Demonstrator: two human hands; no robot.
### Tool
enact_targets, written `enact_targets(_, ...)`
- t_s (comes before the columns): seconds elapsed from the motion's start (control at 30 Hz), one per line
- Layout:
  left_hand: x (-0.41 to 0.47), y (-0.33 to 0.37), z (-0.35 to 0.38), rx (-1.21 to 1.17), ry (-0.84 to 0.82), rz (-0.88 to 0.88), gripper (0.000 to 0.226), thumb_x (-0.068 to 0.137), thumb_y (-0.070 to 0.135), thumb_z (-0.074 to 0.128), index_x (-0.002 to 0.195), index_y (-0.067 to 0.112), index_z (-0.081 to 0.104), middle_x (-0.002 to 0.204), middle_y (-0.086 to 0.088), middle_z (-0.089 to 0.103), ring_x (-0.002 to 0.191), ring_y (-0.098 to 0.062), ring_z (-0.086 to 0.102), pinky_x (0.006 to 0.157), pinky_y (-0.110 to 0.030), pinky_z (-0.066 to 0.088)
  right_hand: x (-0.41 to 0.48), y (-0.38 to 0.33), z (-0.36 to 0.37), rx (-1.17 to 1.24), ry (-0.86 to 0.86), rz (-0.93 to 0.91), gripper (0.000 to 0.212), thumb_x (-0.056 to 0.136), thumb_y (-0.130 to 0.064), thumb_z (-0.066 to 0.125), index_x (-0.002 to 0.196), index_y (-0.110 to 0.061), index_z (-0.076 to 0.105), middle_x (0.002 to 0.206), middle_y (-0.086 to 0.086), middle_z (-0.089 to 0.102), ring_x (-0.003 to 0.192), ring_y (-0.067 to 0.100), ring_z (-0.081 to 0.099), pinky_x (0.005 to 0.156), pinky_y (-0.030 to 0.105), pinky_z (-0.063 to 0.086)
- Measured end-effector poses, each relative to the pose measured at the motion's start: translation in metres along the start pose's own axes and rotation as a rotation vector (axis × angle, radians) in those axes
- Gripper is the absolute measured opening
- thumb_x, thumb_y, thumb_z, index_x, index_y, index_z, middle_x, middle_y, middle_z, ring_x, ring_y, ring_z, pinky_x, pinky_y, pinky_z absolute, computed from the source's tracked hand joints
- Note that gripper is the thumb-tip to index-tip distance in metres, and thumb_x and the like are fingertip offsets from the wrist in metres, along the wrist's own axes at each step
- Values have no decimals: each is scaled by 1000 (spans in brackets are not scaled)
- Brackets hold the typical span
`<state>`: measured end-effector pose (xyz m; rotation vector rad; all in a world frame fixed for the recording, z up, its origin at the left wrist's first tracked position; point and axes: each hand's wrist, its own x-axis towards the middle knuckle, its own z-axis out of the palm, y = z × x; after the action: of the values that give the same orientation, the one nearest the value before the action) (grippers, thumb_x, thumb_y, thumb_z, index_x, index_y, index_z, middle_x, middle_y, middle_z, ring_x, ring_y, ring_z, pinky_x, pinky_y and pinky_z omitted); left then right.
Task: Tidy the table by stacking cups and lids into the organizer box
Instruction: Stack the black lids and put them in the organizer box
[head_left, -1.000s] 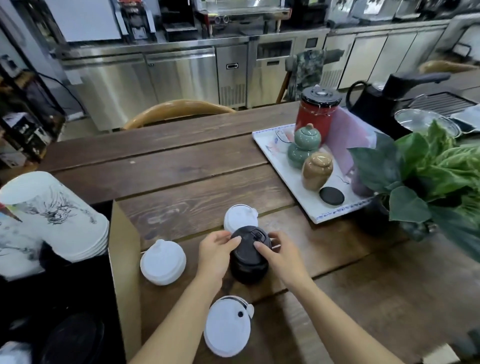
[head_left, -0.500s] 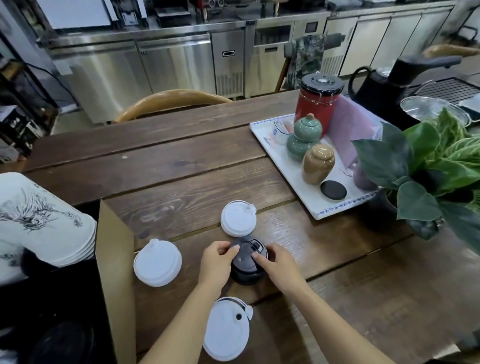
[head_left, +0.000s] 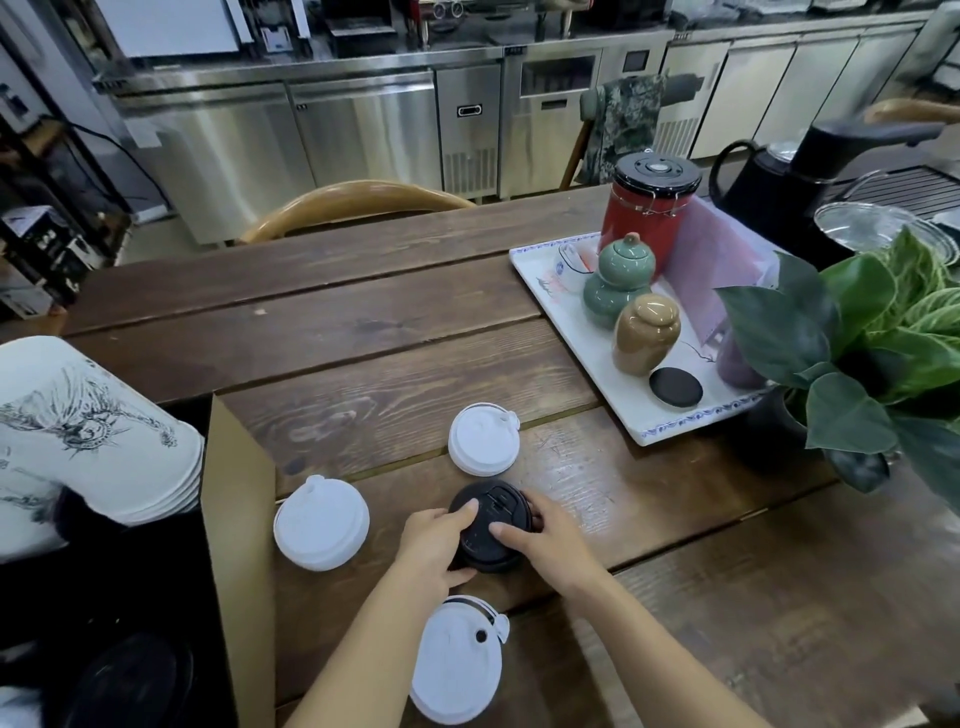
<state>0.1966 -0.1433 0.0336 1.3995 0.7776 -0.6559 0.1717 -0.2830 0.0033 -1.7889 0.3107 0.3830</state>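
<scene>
A stack of black lids (head_left: 492, 514) sits on the wooden table (head_left: 363, 332) in front of me. My left hand (head_left: 434, 543) grips its left side and my right hand (head_left: 540, 535) its right side, fingertips resting on top. Three white lids lie around it: one behind (head_left: 483, 439), one to the left (head_left: 321, 522), one nearer me (head_left: 457, 657). The organizer box (head_left: 236, 509) stands open at the left, its cardboard wall facing the lids. Inside lie a stack of printed white cups (head_left: 93, 441) on its side and a black lid (head_left: 130, 680).
A white tray (head_left: 566, 332) at the right carries a red canister (head_left: 649, 208), a green jar (head_left: 621, 280), a tan jar (head_left: 647, 332) and a black disc (head_left: 675, 386). A leafy plant (head_left: 872, 343) overhangs the right edge. A wooden chair back (head_left: 353, 200) stands across the table.
The black lid stack has come lower and flatter on the table under both hands. The view has tilted down and the white lids appear farther from the hands.
</scene>
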Motion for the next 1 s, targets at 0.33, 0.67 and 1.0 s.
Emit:
enact_targets(0.33, -27, 1, -26, -239, -69, 11, 38, 80, 15, 70, 114, 11, 52, 114, -13, 59, 109, -31, 54, 86, -46, 53, -12, -34, 8, 176, -64, -99, 41, 75, 1, 71, 107, -22, 58, 93, -8, 63, 88, 9, 62, 65, 15, 54)
enact_targets(0.67, -94, 30, -122, -83, 79, 409, 35, 79, 28, 72, 109, 13, 64, 117, -12, 66, 106, -25, 64, 86, -40, 52, -20, -86, 76, 429, -168, -280, 43, 63, -4, 77, 102, -18, 64, 92, -4, 72, 88, 11, 67, 72, 26, 54)
enact_targets(1.0, -161, -12, -234, -268, 279, 520, 12, 84, 17, 65, 92, 11, 71, 83, 3, 75, 75, -6, 69, 72, -26, 55, -64, -134, 182, 226, -408, -450, 34, 69, -14, 80, 97, -25, 63, 93, -11, 69, 81, 3, 64, 66, 12, 51)
